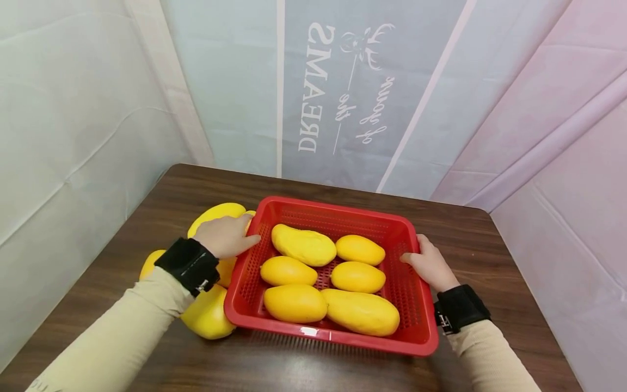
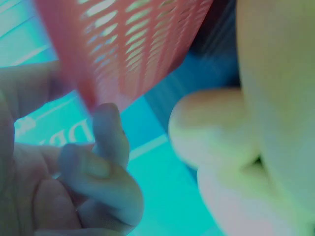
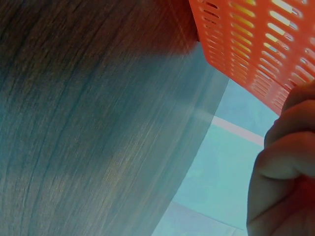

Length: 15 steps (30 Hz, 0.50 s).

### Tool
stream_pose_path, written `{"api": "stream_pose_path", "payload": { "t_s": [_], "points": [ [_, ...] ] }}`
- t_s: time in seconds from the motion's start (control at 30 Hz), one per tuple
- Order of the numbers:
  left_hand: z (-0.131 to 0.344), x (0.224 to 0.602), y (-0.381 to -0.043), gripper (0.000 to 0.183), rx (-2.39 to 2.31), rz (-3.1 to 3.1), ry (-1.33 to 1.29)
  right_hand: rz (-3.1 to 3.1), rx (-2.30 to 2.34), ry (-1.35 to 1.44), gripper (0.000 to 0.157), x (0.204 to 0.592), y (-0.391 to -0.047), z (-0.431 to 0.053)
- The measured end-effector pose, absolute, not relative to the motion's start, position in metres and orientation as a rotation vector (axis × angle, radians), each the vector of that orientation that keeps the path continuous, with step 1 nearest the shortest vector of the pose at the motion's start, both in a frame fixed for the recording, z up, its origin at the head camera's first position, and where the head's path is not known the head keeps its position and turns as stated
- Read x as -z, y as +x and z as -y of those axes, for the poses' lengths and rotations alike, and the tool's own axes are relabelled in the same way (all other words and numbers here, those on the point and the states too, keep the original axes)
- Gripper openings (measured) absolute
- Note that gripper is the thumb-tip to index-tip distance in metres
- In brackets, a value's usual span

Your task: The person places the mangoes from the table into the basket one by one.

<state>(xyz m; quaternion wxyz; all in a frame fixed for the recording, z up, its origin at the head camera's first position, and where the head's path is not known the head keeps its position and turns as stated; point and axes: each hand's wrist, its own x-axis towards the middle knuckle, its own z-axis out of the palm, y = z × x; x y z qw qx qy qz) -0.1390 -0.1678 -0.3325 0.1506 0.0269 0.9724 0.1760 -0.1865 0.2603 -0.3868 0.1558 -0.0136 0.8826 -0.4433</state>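
A red perforated plastic basket (image 1: 338, 207) with several yellow mangoes (image 1: 295, 303) inside is between my two hands over the table. My left hand (image 1: 225, 236) grips its left rim, thumb on the inner side; the left wrist view shows the curled fingers (image 2: 101, 182) against the outside of the basket wall (image 2: 133, 54). On the opposite rim my right hand (image 1: 432, 265) holds on, thumb inside, with its fingers (image 3: 288, 152) curled below the slotted wall (image 3: 246, 49). The basket looks raised slightly above the tabletop. More mangoes (image 1: 208, 316) lie under and beside my left forearm, partly hidden.
A dark wood-grain table (image 1: 470, 239) carries everything. Behind it hangs a pale cloth (image 1: 235, 109) with printed lettering, and further cloth walls (image 1: 73, 125) close in the left and right sides. Loose fruit sits right against the basket's left side.
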Motion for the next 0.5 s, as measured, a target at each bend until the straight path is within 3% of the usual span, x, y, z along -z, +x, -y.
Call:
{"api": "stream_pose_path", "payload": {
  "t_s": [0.17, 0.5],
  "points": [
    [0.195, 0.319, -0.131, 0.06, -0.414, -2.816, 0.064, -2.544, 1.251, -0.039, 0.058, 0.386, -0.187, -0.26],
    [0.261, 0.317, -0.106, 0.073, -0.394, -2.879, -0.145, -2.541, 1.252, -0.041, 0.058, 0.385, -0.186, -0.26]
  ]
}}
